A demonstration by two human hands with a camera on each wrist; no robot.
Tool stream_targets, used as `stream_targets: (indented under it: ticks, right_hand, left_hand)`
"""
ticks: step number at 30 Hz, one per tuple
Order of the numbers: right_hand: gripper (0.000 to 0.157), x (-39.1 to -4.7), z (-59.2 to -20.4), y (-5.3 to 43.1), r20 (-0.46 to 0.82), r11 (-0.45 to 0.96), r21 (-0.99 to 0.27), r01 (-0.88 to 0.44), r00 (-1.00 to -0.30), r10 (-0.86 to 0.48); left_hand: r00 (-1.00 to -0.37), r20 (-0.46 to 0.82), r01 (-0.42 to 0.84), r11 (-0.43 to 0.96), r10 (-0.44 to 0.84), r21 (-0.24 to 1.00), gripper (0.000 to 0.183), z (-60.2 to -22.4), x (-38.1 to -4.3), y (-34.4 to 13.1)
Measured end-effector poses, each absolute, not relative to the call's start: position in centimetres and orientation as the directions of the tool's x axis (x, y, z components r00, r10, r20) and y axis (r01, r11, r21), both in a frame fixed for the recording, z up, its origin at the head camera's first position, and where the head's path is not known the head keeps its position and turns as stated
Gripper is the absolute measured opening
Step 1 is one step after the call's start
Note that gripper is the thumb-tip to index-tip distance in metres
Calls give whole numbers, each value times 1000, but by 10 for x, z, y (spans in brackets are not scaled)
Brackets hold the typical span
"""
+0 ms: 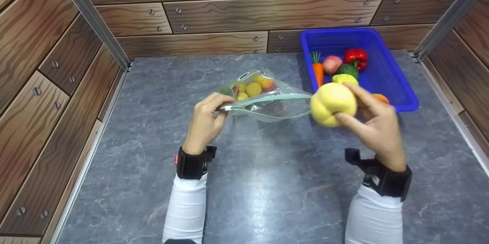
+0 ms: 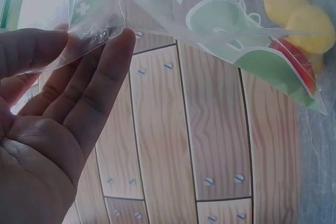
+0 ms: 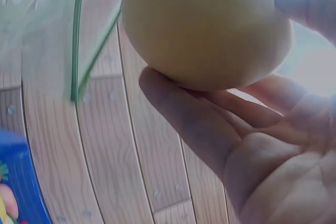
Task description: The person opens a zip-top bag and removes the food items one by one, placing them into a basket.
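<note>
Left hand (image 1: 204, 125) pinches one end of a clear, green-edged plastic zip bag (image 1: 269, 99); right hand (image 1: 382, 129) grips a lobed yellow fruit (image 1: 331, 102) just beside the bag's opposite end.

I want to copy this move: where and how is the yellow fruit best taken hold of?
Probably across the broad middle of the yellow fruit, coming from the right: its rounded sides bulge there, and this leaves its left side, nearest the clear zip bag, free.
</note>
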State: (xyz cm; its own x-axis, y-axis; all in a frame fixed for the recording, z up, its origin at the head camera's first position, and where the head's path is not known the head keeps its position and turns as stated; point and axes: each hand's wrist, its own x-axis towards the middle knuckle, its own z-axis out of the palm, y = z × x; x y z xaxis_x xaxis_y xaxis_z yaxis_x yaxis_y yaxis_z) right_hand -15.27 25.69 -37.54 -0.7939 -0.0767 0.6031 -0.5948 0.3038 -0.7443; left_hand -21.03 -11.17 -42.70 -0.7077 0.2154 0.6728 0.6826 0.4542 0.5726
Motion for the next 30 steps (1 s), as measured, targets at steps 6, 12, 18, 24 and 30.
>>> stream_targets:
  ticks: [6, 12, 18, 24, 30]
  right_hand:
    - [62, -159, -379, 269, 603, 182, -790, -585, -795, 61]
    - [58, -166, -383, 277, 588, 192, -807, -558, -788, 183]
    - [58, -175, -388, 285, 573, 377, -804, -460, -769, 283]
    - [60, -186, -394, 292, 536, 433, -821, -371, -761, 364]
    - [60, -199, -402, 300, 515, 490, -825, -283, -734, 443]
  left_hand:
    - [-710, 673, 679, 458, 209, 574, 25, -428, -209, -114]
    - [-704, 680, 684, 456, 205, 570, 27, -427, -209, -114]
    - [-700, 682, 688, 453, 211, 567, 27, -424, -210, -114]
    - [-703, 680, 686, 453, 209, 570, 27, -424, -209, -115]
    - [-701, 683, 688, 449, 207, 570, 28, -425, -211, -115]
